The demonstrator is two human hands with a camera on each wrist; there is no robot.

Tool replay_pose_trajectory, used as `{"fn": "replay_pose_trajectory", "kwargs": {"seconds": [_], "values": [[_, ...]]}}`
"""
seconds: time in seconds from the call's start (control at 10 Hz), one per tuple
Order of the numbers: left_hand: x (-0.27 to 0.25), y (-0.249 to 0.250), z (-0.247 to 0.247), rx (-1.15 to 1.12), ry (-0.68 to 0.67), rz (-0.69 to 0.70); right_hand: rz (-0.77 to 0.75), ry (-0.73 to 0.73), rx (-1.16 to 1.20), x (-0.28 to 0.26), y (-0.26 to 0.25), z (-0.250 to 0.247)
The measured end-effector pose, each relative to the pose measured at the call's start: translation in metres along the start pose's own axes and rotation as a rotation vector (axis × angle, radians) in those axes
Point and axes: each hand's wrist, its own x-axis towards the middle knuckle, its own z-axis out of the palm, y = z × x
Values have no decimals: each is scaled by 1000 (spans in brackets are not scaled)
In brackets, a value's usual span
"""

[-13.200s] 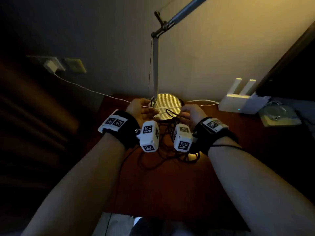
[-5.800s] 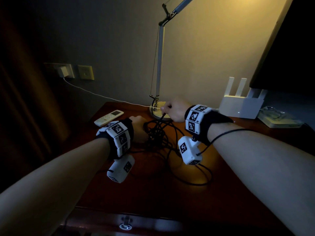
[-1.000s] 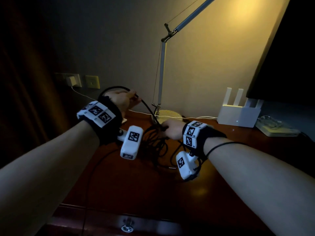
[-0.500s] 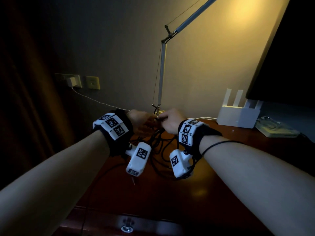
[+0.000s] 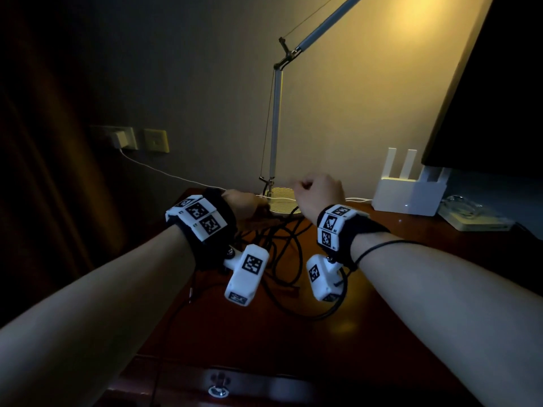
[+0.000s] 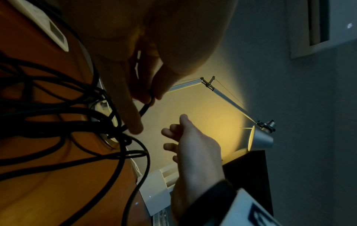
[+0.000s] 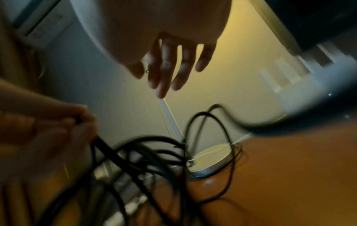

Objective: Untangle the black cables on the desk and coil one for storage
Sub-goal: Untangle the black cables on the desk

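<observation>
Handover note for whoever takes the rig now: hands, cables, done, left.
Left hand: pinches one strand of the black cables.
Right hand: raised above the lamp base, fingers loose, holding nothing.
Cables: a tangled heap on the desk, looping round the lamp base.
Done: one strand picked out.
Left: free it from the heap, then coil it.

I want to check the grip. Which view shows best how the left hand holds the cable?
The left wrist view: the left hand pinches a cable between thumb and fingers. The head view hides the fingers behind the wrist. The right wrist view is blurred.
</observation>
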Motion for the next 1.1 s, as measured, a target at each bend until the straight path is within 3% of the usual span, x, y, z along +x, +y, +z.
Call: {"fn": "replay_pose_trajectory", "kwargs": {"seconds": [0.2,0.4,0.6,0.7,0.8,0.9,1.1], "values": [[-4,-1,13,-35,-19,-44,149,137,150,8,-9,2],[-3,-1,9,-38,13,-13,215,118,319,11,-16,5],[-3,0,13,-164,-52,-55,318,159,463,20,-24,-9],[-5,2,11,-191,-45,-46,371,79,487,21,-25,-19],[-2,2,7,-131,-16,16,282,-220,331,16,-24,-26],[-2,3,6,-152,20,64,199,-636,212,2,-28,-24],[-5,9,11,-258,-1,48,-89,-860,-211,-14,-23,-37]]}}
